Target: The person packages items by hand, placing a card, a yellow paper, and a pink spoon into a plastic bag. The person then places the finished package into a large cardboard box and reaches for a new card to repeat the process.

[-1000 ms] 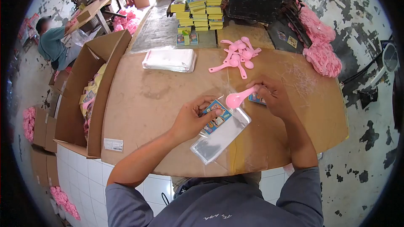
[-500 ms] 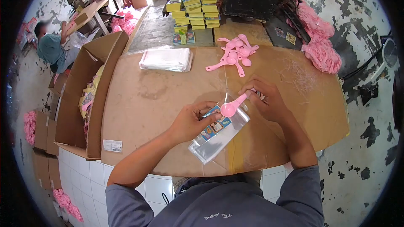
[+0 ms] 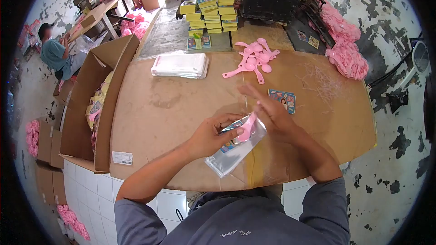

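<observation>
My left hand is closed on a clear plastic bag that lies slanted over the cardboard tabletop. Inside the bag's upper part shows a blue printed card, partly covered by my fingers. A pink measuring spoon sits at the bag's mouth, bowl end down by my left thumb and handle pointing up and right. My right hand is just beyond the handle's end, fingers stretched out and slightly blurred. Beside its wrist lies a small stack of blue cards.
Pink spoons lie in a pile ahead, with a stack of clear bags to their left. Yellow-edged card stacks stand behind. An open carton borders the left side. A person sits at far left.
The spoon has moved down into the bag's mouth and turned more upright. My right hand has let go of its handle and opened. The blue card stack has come into view.
</observation>
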Action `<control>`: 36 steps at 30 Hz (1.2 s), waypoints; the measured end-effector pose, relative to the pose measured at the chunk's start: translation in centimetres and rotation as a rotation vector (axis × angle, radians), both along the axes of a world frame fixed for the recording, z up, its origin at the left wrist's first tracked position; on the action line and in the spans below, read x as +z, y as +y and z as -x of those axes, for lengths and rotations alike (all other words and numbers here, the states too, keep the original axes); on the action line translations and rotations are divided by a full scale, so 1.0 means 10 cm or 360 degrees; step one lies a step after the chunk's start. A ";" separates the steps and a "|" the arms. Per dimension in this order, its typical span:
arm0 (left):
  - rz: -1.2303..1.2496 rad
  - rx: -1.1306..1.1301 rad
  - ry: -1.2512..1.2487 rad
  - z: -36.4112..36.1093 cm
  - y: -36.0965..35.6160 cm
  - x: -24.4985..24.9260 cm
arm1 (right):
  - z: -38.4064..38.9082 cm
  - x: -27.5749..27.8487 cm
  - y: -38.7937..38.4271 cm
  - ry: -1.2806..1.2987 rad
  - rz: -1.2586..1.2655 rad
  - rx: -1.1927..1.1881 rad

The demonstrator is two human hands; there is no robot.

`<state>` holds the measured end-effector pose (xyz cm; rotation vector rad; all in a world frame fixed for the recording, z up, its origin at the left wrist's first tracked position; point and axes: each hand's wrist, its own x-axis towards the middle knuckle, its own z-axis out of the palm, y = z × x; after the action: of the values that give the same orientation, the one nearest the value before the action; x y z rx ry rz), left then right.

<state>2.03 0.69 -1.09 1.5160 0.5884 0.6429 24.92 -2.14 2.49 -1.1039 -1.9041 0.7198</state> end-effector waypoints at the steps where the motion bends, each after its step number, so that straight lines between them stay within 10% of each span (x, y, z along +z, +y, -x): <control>1: 0.0062 -0.0023 0.0028 0.00 0.00 0.00 | -0.05 -0.02 0.02 0.0064 0.0054 -0.0053; 11: 0.0255 -0.0035 -0.0072 0.06 0.05 0.01 | -0.04 -0.15 0.13 0.0016 0.0010 0.0703; 17: 0.0414 -0.0173 -0.0105 0.10 0.08 0.07 | -0.09 -0.05 0.12 0.0988 0.0539 0.0751; 25: 0.0467 -0.0324 -0.0199 0.09 0.06 0.05 | -0.06 0.27 -0.01 0.0234 0.0049 0.0667; 36: -0.0844 0.0188 -0.0107 0.07 -0.17 0.39 | 0.09 0.93 -0.26 -0.0464 -0.0459 -0.0033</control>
<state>1.28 -1.05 2.83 1.9507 0.4780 0.9922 24.03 -4.72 11.84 -1.0852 -2.1550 0.2686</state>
